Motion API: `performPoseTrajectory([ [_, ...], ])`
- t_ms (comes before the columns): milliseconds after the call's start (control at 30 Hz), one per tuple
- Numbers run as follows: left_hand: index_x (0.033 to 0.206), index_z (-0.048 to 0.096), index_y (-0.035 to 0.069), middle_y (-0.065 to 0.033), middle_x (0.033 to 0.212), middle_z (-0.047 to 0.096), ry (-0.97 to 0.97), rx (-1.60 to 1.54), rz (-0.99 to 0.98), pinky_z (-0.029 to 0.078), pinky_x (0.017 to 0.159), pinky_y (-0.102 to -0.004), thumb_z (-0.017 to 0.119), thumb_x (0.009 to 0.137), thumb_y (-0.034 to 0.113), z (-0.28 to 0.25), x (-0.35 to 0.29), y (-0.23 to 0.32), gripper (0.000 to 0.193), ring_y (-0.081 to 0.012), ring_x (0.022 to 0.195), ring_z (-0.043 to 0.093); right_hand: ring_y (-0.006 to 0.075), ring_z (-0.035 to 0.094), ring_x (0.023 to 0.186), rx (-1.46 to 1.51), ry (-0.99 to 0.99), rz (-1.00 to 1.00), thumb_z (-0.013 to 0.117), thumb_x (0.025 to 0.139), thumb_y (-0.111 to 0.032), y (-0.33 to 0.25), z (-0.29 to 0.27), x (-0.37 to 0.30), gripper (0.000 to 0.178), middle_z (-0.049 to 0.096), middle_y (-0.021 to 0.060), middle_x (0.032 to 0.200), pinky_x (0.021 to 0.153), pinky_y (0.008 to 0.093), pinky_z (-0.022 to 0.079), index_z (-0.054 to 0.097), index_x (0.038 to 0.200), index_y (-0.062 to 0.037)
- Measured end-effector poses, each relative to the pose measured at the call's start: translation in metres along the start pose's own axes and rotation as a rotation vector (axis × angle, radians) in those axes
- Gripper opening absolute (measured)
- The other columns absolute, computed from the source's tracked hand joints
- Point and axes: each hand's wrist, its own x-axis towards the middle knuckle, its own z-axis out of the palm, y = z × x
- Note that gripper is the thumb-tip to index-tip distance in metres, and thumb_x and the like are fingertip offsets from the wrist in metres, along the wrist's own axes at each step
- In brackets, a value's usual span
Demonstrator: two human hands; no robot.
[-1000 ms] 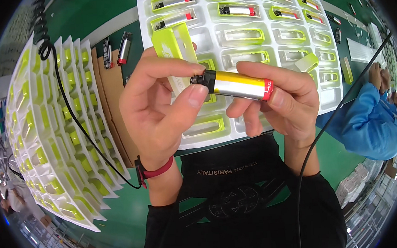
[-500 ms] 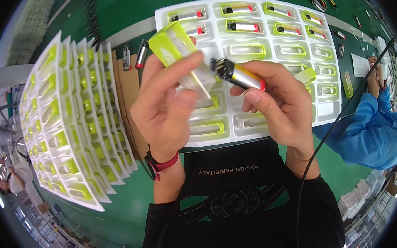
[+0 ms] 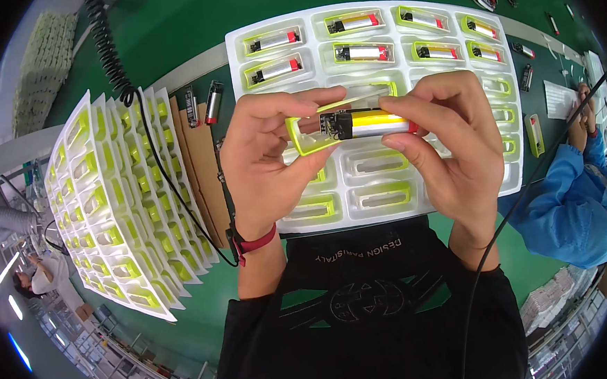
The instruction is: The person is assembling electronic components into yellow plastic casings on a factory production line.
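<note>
My left hand (image 3: 263,161) is closed around the end of a lime-green plastic housing (image 3: 303,142) with an open face. Pinched in the fingers of my right hand (image 3: 461,145) is a cylindrical battery cell (image 3: 372,124) with a yellow band, a red end and black parts with wires at its left end. The cell lies level, its black end within the housing's opening; how deep it sits cannot be told. Both hands are above a white moulded tray (image 3: 234,63). Its far rows hold housings with cells (image 3: 354,24); nearer pockets hold housings without cells (image 3: 385,198).
A stack of similar trays (image 3: 113,208) leans at left beside cardboard (image 3: 207,174). Loose cells (image 3: 213,103) lie between stack and tray. A coiled black cable (image 3: 103,45) hangs at far left. At right are a single housing (image 3: 536,136), another cable (image 3: 519,200) and a co-worker's blue sleeve (image 3: 557,195).
My left hand has turned the housing from a steep tilt to nearly level. My right hand has levelled the cell and brought its black end into the housing's opening. The whole view has shifted slightly.
</note>
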Motion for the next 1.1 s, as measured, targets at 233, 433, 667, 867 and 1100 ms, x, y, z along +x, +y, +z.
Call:
performPoseTrajectory([
  [233,0.111,0.052,-0.003,-0.0267,0.121,0.061,-0.002,-0.033,-0.113,0.052,0.093,-0.0345,0.065,0.080,-0.014,-0.006,0.019,0.003,0.036,-0.0273,0.111,0.063,0.0174,0.058,0.082,-0.079,-0.087,-0.021,0.076,0.072,0.003,0.002,0.008,0.029,0.035,0.052,0.0097,0.097,0.068,0.0270,0.049,0.071,0.107,0.0011],
  [433,0.108,0.053,-0.003,-0.0243,0.120,0.062,0.050,-0.127,-0.045,0.054,0.090,-0.0308,0.063,0.082,-0.013,-0.014,0.022,-0.013,0.030,-0.0246,0.110,0.064,0.0170,0.057,0.077,-0.135,-0.058,0.011,0.078,0.072,0.000,0.004,0.023,0.038,0.037,0.054,0.0077,0.095,0.064,0.0275,0.048,0.071,0.108,-0.0025],
  [667,0.107,0.049,-0.002,-0.0299,0.122,0.060,0.125,-0.137,0.038,0.049,0.098,-0.0362,0.064,0.082,-0.012,-0.012,0.027,-0.020,0.031,-0.0289,0.114,0.061,0.0146,0.058,0.075,0.107,0.256,0.133,0.079,0.072,0.000,0.008,0.044,0.038,0.035,0.062,0.0081,0.095,0.060,0.0246,0.047,0.069,0.105,-0.0029],
  [867,0.103,0.046,-0.001,-0.0328,0.125,0.056,0.207,-0.026,0.061,0.050,0.097,-0.0377,0.065,0.081,-0.015,-0.005,0.031,-0.017,0.033,-0.0317,0.117,0.060,0.0121,0.058,0.076,-0.060,0.314,0.183,0.079,0.075,-0.003,0.008,0.045,0.041,0.029,0.060,0.0068,0.098,0.063,0.0245,0.046,0.070,0.102,-0.0041],
  [1100,0.105,0.048,-0.002,-0.0318,0.128,0.055,0.151,0.238,0.057,0.047,0.099,-0.0387,0.062,0.082,-0.017,0.009,0.042,-0.014,0.031,-0.0331,0.119,0.057,0.0193,0.059,0.077,0.167,0.390,0.357,0.077,0.076,-0.008,0.021,0.036,0.036,0.015,0.059,0.0078,0.089,0.062,0.0287,0.047,0.068,0.088,-0.0062],
])
